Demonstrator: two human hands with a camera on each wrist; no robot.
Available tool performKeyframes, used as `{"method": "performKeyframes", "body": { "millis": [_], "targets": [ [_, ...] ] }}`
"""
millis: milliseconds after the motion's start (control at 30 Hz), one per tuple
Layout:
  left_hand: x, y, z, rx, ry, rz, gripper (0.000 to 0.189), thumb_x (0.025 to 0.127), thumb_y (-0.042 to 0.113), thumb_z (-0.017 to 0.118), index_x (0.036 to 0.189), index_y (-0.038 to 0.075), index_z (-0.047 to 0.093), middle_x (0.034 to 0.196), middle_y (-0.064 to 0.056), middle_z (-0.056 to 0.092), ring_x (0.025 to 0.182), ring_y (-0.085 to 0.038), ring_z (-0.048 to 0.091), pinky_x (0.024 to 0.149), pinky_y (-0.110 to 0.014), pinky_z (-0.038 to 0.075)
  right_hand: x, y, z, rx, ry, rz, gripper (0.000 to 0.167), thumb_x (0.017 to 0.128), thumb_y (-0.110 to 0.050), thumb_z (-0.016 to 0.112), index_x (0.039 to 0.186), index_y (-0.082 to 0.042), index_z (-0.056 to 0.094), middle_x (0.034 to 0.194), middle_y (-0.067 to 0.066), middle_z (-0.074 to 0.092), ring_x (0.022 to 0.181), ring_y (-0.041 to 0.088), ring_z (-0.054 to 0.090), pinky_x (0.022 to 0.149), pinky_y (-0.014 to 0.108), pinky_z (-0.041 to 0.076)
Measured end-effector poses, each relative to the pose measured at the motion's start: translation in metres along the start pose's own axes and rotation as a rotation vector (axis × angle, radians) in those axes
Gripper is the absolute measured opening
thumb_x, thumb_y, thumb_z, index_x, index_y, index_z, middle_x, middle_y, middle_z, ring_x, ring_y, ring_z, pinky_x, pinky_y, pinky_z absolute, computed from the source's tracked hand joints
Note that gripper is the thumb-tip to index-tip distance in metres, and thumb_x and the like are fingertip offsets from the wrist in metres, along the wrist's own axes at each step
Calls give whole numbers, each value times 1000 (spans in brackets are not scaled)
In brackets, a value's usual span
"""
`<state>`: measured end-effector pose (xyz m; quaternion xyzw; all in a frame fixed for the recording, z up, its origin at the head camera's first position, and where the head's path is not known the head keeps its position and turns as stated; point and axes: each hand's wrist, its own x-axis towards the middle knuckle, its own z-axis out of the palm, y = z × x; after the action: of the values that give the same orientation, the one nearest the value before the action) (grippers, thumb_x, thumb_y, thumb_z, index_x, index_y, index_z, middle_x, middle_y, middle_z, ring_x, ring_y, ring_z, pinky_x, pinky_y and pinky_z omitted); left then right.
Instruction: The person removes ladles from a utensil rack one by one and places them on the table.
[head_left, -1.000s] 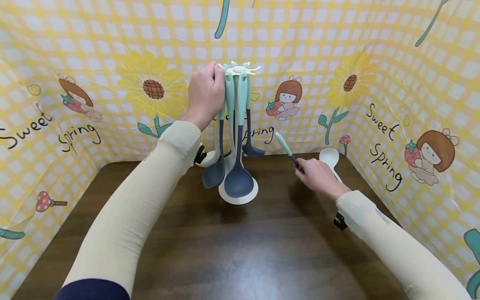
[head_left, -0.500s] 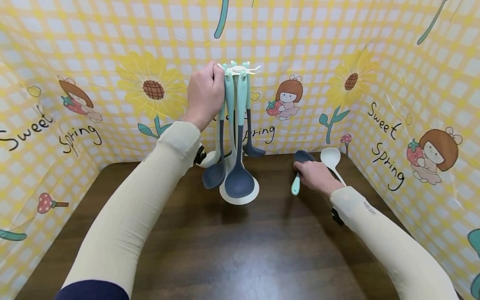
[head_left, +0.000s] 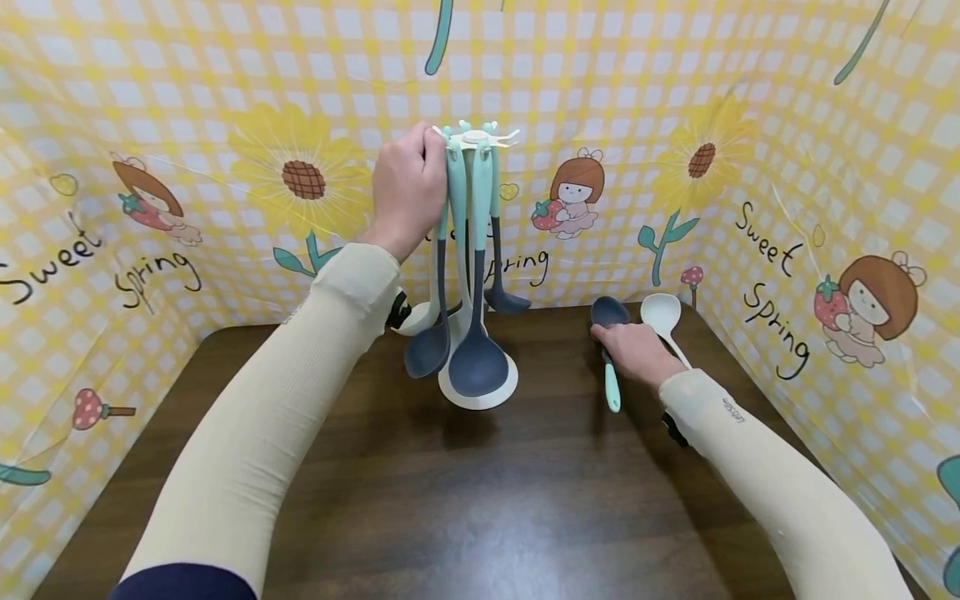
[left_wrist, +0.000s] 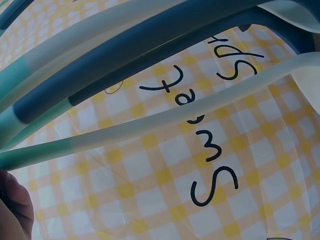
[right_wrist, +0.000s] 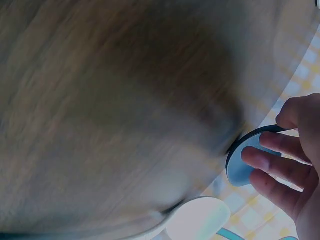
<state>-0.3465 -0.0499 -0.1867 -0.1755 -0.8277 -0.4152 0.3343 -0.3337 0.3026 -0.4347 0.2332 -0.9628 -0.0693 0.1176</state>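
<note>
A white utensil rack (head_left: 489, 403) stands upright at the back middle of the table. Mint-handled utensils hang around it, among them a dark blue ladle (head_left: 477, 363) in front. High on its left side, my left hand (head_left: 408, 187) grips the rack's top; its exact hold is hidden behind the fist. To the right, my right hand (head_left: 641, 350) holds a dark blue spoon (head_left: 610, 311) by the neck, low at the table, handle toward me. In the right wrist view its fingers lie across the spoon's bowl (right_wrist: 239, 170), the thumb at its edge.
A white ladle (head_left: 662, 315) lies on the table just right of the dark blue spoon, its handle partly under the right forearm. Brown wood-look tabletop (head_left: 420, 500) stretches in front of the rack. Yellow checked cloth (head_left: 637, 75) walls the back and sides.
My right hand has turned the dark blue spoon from handle-up to handle toward me and lowered it to the table beside the white ladle. My left hand stays at the rack.
</note>
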Motion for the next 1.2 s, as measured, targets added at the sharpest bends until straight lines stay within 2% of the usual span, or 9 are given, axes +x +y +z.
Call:
{"method": "performKeyframes", "body": {
  "millis": [133, 233, 333, 500, 800, 1067, 1200],
  "targets": [
    [0, 0, 0, -2, 0, -1, 39, 106, 28, 30, 72, 14, 40, 62, -5, 40, 52, -19, 41, 49, -27, 31, -2, 2, 0, -58, -34, -25, 11, 95, -1, 60, 100, -11, 60, 87, 11, 66, 64, 26, 62, 49, 45, 49],
    [0, 0, 0, 1, 6, 5, 38, 106, 27, 30, 72, 14, 40, 62, -6, 40, 52, -18, 40, 49, -27, 31, -4, 3, 1, -82, -64, -40, 17, 95, 2, 58, 105, -11, 63, 89, 12, 65, 61, 24, 60, 47, 42, 47],
    [0, -1, 0, 1, 10, 6, 38, 106, 27, 30, 72, 14, 40, 62, -6, 40, 53, -18, 40, 50, -27, 31, -7, 5, 2, -91, -78, -54, 22, 92, 2, 62, 108, -12, 64, 89, 11, 63, 57, 21, 56, 44, 39, 44],
    [0, -2, 1, 7, 19, 10, 38, 106, 27, 30, 71, 14, 40, 62, -6, 40, 53, -20, 40, 50, -27, 30, -12, 8, 6, -92, -76, -80, 20, 88, -1, 67, 103, -13, 62, 87, 9, 61, 52, 17, 50, 43, 35, 40],
    [-1, -2, 2, 9, 24, 13, 38, 106, 26, 30, 71, 14, 39, 62, -6, 39, 54, -21, 40, 50, -27, 30, -17, 9, 9, -109, -102, -75, 25, 89, 0, 67, 109, -14, 62, 94, 11, 62, 55, 17, 52, 45, 37, 43],
    [-1, -1, 2, 4, 15, -2, 39, 107, 28, 29, 72, 14, 40, 62, -6, 40, 53, -19, 40, 50, -27, 31, -21, 9, 12, -99, -69, -73, 15, 92, -8, 67, 103, -15, 61, 87, 8, 61, 58, 20, 56, 45, 38, 44],
    [1, 0, 1, 9, 16, 2, 39, 106, 28, 29, 71, 14, 39, 62, -6, 40, 53, -18, 39, 50, -27, 31, -21, 6, 9, -42, -86, -18, 6, 97, -15, 61, 103, -14, 62, 78, 5, 59, 53, 18, 51, 43, 38, 41]
  ]
}}
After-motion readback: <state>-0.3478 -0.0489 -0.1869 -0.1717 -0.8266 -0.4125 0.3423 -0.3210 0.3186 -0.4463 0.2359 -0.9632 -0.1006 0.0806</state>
